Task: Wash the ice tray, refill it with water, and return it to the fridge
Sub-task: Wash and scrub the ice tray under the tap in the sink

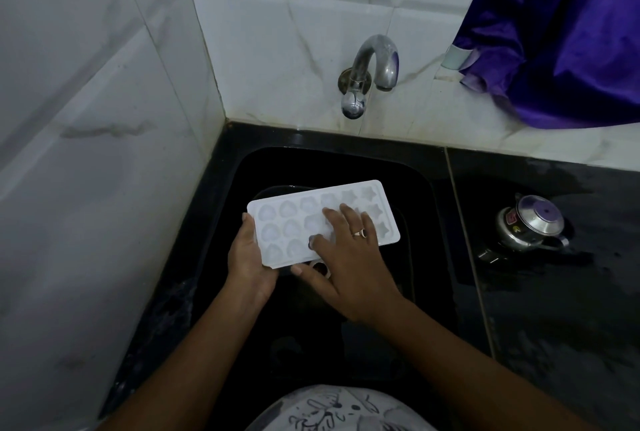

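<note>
Resting straight right fingers (347, 220) on ice tray (277, 225).

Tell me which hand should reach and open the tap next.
Right. The left hand grips the ice tray by its end, holding it over the sink; the right hand only rests flat on top, so it can likely lift to the tap safely.
</note>
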### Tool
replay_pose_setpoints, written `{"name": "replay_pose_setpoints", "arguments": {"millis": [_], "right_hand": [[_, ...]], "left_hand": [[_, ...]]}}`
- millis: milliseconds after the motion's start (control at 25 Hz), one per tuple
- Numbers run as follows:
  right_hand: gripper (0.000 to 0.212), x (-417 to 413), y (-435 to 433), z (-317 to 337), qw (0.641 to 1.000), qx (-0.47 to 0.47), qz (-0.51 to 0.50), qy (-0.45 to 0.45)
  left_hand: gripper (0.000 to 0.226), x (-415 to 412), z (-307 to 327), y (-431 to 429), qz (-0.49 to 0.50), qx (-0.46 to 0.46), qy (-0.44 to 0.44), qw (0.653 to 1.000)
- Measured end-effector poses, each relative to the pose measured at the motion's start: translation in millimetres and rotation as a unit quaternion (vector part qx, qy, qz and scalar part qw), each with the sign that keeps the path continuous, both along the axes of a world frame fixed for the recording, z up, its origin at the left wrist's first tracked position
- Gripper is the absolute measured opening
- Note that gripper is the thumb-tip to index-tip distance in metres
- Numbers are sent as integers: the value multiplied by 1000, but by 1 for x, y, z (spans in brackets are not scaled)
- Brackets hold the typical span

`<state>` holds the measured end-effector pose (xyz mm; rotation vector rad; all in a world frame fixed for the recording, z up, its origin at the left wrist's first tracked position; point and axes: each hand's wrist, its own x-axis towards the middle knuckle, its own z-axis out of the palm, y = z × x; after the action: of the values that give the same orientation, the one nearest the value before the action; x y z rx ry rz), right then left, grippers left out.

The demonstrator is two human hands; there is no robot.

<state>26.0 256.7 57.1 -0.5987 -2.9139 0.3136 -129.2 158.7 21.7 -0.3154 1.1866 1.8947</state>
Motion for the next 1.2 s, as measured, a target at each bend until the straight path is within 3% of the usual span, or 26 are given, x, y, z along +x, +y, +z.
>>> {"name": "replay_pose_setpoints", "arguments": {"millis": [520,720,840,1200], "right_hand": [[62,-1,15,3,999,-6,-43,21],[63,10,14,-4,1000,22,-9,3],[61,6,14,0,999,-7,-52,15],[68,9,11,0,999,-14,-42,8]], "left_hand": [[66,4,5,15,1,8,1,1000],[65,3,6,13,8,0,3,1000],[65,9,6,16,0,0,2,1000],[68,11,7,18,-4,8,-2,1000]]}}
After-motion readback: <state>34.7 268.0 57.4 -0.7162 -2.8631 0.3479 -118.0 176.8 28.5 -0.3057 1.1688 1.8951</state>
